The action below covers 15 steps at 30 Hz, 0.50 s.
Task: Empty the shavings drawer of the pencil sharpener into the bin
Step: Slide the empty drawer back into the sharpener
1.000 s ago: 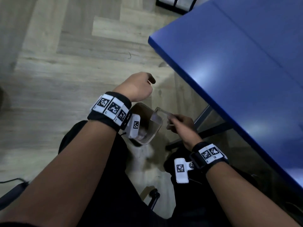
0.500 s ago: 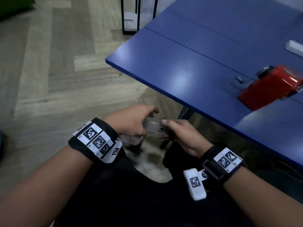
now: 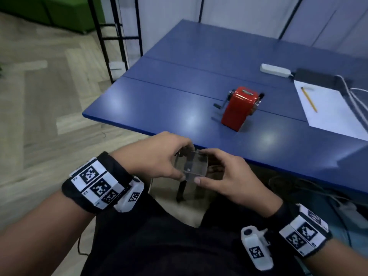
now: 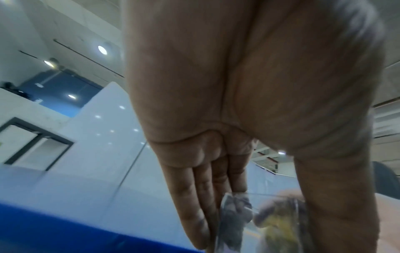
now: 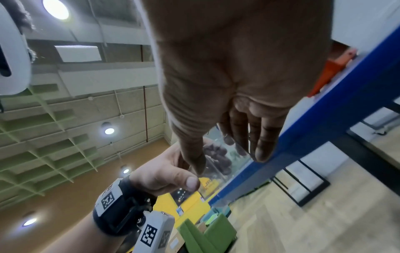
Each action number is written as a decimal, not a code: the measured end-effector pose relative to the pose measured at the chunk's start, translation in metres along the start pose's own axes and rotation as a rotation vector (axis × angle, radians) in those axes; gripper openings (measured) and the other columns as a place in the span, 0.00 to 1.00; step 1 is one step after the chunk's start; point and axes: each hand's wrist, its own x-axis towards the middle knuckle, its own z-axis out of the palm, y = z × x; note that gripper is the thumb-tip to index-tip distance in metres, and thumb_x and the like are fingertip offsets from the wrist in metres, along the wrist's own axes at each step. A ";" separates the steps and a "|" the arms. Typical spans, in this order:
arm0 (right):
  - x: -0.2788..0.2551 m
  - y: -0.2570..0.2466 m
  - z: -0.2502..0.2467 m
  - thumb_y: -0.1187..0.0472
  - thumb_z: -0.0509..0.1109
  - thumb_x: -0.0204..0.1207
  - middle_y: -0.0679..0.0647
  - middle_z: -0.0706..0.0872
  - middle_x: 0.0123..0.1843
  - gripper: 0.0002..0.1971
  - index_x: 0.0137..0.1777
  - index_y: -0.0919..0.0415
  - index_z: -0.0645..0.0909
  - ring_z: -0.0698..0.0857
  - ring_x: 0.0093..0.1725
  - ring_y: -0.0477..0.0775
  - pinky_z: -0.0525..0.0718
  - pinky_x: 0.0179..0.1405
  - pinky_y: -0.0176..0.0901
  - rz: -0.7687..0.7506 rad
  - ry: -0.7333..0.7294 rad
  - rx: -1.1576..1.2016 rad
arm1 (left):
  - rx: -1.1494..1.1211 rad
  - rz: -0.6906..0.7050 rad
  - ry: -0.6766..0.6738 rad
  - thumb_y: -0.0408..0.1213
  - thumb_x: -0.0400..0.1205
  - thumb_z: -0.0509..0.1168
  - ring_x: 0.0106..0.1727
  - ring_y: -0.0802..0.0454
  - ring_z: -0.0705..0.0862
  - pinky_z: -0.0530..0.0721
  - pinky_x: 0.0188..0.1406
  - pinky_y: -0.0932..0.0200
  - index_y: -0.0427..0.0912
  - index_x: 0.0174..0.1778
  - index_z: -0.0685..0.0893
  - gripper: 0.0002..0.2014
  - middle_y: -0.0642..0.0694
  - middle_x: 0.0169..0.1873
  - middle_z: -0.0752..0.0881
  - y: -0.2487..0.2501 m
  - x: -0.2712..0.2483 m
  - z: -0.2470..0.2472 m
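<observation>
Clear shavings drawer (image 3: 192, 166) off the red pencil sharpener (image 3: 240, 108)

The see-through drawer is held level below the table edge, nearer than the sharpener, which stands upright on the blue table (image 3: 163, 100), crank on its left.

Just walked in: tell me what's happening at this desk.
A seated person holds a small clear drawer between both hands, left hand and right hand, just below the near edge of the blue table. The red pencil sharpener stands on the table. A pencil lies on a sheet of paper further right.
</observation>
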 end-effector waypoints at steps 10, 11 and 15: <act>-0.065 0.047 -0.097 0.44 0.90 0.69 0.38 0.93 0.61 0.33 0.74 0.46 0.85 0.93 0.58 0.37 0.92 0.65 0.43 0.180 0.327 0.035 | 0.339 0.162 -0.034 0.59 0.70 0.85 0.78 0.50 0.77 0.75 0.70 0.55 0.57 0.91 0.62 0.55 0.52 0.83 0.75 0.084 0.106 -0.101; -0.069 0.051 -0.105 0.44 0.90 0.69 0.38 0.93 0.60 0.33 0.74 0.47 0.85 0.92 0.57 0.36 0.93 0.64 0.42 0.193 0.349 0.031 | 0.368 0.158 -0.016 0.59 0.70 0.85 0.79 0.47 0.78 0.76 0.73 0.52 0.56 0.91 0.62 0.57 0.50 0.82 0.75 0.089 0.125 -0.107; -0.076 0.063 -0.131 0.44 0.89 0.69 0.38 0.92 0.58 0.35 0.75 0.50 0.85 0.93 0.53 0.37 0.93 0.60 0.38 0.228 0.430 0.009 | 0.495 0.109 -0.063 0.57 0.66 0.87 0.81 0.39 0.75 0.77 0.79 0.37 0.54 0.93 0.54 0.65 0.43 0.84 0.71 0.099 0.198 -0.106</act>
